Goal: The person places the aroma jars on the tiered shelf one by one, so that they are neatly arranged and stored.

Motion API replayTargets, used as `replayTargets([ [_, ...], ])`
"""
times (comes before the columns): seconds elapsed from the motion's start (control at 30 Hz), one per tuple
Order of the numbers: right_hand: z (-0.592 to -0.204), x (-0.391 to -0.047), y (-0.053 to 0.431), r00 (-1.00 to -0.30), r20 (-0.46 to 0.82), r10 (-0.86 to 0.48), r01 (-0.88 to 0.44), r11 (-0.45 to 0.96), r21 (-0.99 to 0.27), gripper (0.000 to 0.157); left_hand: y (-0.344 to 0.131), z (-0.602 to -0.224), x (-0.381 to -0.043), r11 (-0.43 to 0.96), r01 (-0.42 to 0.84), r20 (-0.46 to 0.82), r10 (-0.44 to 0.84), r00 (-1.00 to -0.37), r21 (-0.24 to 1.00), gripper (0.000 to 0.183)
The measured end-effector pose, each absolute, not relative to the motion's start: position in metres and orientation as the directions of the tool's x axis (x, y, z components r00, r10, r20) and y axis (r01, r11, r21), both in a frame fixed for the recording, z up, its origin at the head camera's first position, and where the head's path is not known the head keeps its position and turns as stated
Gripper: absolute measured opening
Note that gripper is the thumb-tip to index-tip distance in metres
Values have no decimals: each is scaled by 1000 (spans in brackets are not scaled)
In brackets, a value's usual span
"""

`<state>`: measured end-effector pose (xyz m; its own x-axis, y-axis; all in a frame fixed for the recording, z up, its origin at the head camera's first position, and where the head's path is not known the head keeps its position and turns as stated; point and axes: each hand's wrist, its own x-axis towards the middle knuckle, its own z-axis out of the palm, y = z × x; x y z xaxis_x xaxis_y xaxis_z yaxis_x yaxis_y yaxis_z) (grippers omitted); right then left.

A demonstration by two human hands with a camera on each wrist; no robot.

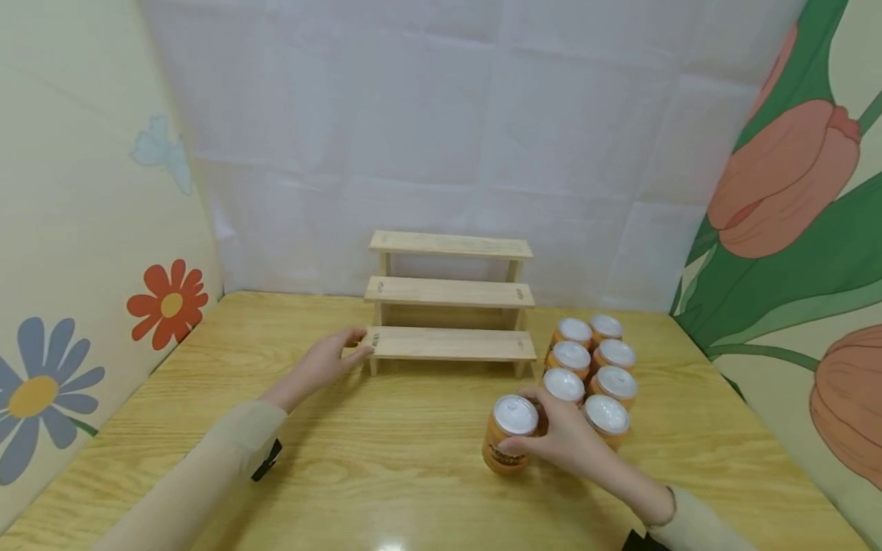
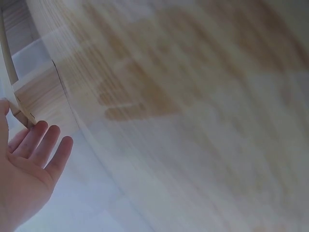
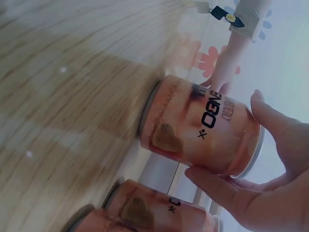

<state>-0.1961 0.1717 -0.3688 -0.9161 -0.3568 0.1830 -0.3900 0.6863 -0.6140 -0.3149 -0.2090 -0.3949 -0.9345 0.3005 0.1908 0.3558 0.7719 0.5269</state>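
Note:
My right hand (image 1: 568, 435) grips an orange can (image 1: 506, 444) with a silver lid, thumb on one side and fingers on the other. Printed lettering shows on the can (image 3: 200, 125) in the right wrist view. Several more such cans (image 1: 608, 417) stand in two rows just right of and behind that hand. On the left, my left hand (image 1: 329, 360) holds the left end of the lowest step of a three-tier wooden rack (image 1: 451, 344). In the left wrist view the thumb and fingers of this hand (image 2: 29, 174) meet the board's end (image 2: 21, 116).
The wood-grain table (image 1: 344, 474) runs back to a white cloth backdrop (image 1: 427, 138). Flower-printed panels stand at the left (image 1: 83, 229) and right (image 1: 792, 306). Nothing stands on the rack's three steps.

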Motion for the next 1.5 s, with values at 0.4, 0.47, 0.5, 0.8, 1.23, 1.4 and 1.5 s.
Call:
replayTargets([
  [0.4,-354,-202,172,-910,177,-376,-389,621,-681,72,-209,-392,-313,774,359,192,303,-933,522,61],
  [0.47,-345,-202,174,-915,153,-373,-364,602,-711,73,-209,-392,-312,772,354,188,300,-935,528,61],
  [0.5,-340,-203,174,-918,142,-369,-351,596,-722,74,-209,-392,-312,773,351,184,300,-936,529,62],
  [0.8,-297,-217,183,-897,181,-402,-383,505,-774,63,-208,-394,-313,774,341,173,295,-940,533,63],
  [1.23,-265,-254,172,-877,248,-412,-393,317,-863,54,-208,-396,-314,774,361,201,299,-933,521,60],
  [1.4,-253,-269,166,-889,280,-364,-406,337,-850,52,-208,-397,-314,778,353,193,296,-936,520,61],
  [1.5,-245,-280,163,-895,302,-329,-416,372,-830,54,-207,-396,-313,778,344,186,290,-939,525,61],
])
